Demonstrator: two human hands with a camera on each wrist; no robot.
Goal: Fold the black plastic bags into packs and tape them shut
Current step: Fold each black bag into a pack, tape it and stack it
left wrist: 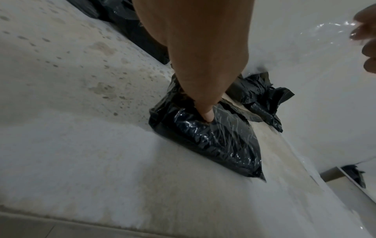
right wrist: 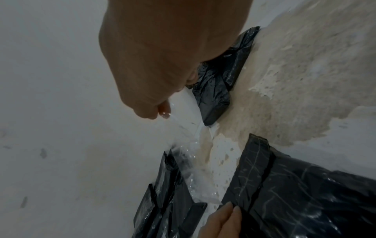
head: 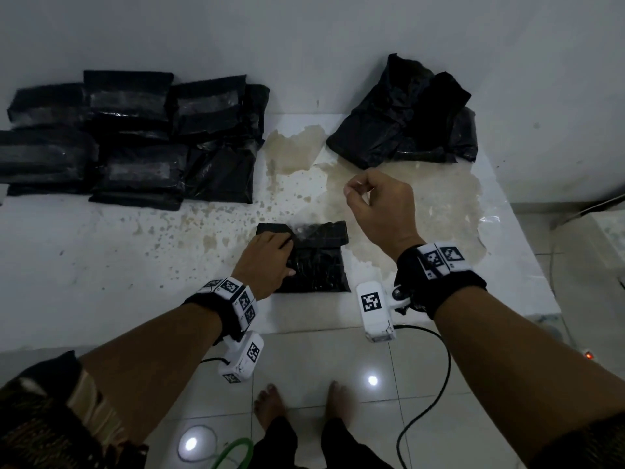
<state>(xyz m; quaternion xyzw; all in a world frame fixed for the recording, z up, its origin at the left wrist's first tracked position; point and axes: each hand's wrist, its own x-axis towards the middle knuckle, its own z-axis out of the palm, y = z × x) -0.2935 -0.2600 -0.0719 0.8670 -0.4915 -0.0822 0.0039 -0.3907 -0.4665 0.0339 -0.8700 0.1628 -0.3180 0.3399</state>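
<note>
**Taping down the flap of the pack in front of me**

The folded pack lies flat on the white table, near its front edge and right in front of me. My left hand rests on its left side, fingers laid out flat, pressing the folded flap so it can't spring open. My right hand is raised above and beyond the pack, thumb and forefinger pinching the end of a clear tape strip (it barely shows except as a glint).

To do this well, I judge I should keep the strip taut, lay it across the flap's edge and smooth it from the middle outward, lifting my left hand only once it grips. Clear tape creases and sticks to itself easily.

Further out, finished packs are stacked at the table's far left, and loose bags are heaped at the far right against the white wall. The tabletop is stained brown, patchy and speckled. Below it is a glossy tiled floor, with cables trailing.
</note>
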